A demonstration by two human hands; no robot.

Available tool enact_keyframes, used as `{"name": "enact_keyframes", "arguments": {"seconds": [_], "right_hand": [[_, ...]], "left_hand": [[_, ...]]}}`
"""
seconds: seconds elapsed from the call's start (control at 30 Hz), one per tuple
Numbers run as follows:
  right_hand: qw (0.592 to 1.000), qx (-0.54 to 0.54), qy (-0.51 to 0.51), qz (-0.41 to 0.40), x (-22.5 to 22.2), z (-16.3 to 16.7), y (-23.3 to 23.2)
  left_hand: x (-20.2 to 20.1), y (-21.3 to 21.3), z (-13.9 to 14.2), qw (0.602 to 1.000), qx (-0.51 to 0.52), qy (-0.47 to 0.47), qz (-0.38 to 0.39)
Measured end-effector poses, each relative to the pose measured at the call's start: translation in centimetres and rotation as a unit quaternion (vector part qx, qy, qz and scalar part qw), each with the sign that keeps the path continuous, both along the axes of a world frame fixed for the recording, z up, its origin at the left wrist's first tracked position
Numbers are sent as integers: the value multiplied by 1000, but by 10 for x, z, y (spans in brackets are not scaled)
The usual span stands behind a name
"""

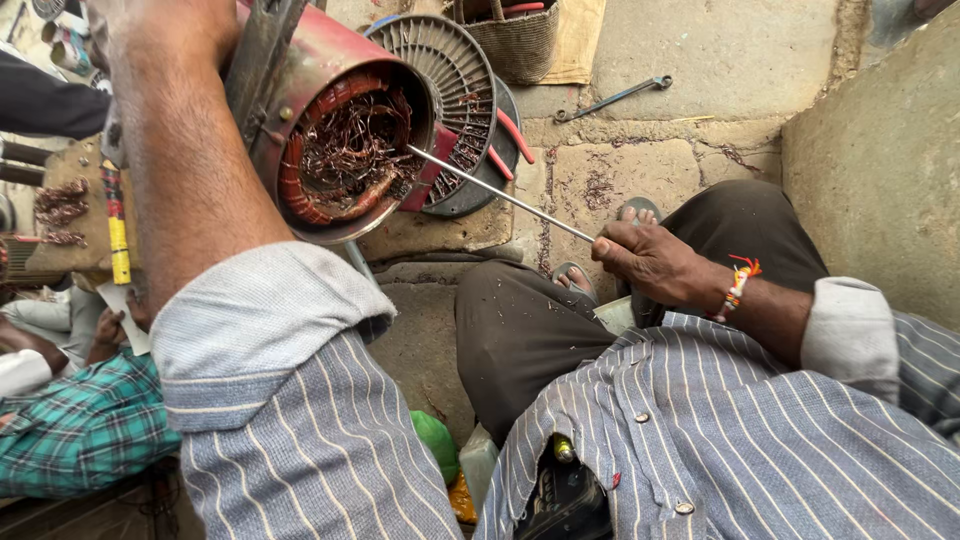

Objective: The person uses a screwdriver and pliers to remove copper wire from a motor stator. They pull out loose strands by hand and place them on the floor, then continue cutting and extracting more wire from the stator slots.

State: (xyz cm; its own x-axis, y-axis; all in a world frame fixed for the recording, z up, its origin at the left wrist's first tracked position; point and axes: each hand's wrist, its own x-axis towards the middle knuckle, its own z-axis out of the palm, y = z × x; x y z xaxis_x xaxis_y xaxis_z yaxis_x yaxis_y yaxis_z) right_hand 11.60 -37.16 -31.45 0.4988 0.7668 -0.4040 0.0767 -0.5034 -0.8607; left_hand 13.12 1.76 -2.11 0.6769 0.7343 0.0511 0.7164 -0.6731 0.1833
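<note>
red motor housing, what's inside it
Inside the red cylindrical metal motor housing sits a tangle of copper wire windings, with a thin metal rod from the right hand poking in. Deeper parts are hidden.

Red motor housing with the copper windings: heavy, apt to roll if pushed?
Probably heavy for its size: the red motor housing is a metal shell packed with copper windings. Its round body could roll, though it sits tilted on a stone slab. The loose wire ends likely bend easily.

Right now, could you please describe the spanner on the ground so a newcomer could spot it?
Start at the red motor shell full of copper wire, then look right past the basket. The spanner lies alone on bare stone, slim, grey, unlike the red-handled pliers beside the fan cover.
</note>
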Motion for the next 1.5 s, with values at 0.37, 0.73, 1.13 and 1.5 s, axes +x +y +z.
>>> {"name": "enact_keyframes", "arguments": {"seconds": [0.37, 0.73, 1.13, 1.5], "right_hand": [[998, -48, -32, -3, 21, -2, 19], [974, 12, -226, 14, 37, -27, 36], [958, -78, -277, -13, 59, 8, 28], [945, -24, -324, 19, 88, 8, 70]], "left_hand": [[3, 6, 0, 1000, 9, 5, -1], [3, 6, 1, 1000, 13, 5, 5], [0, -7, 0, 1000, 18, -14, 0], [13, -26, 8, 999, 27, -28, 1]]}}
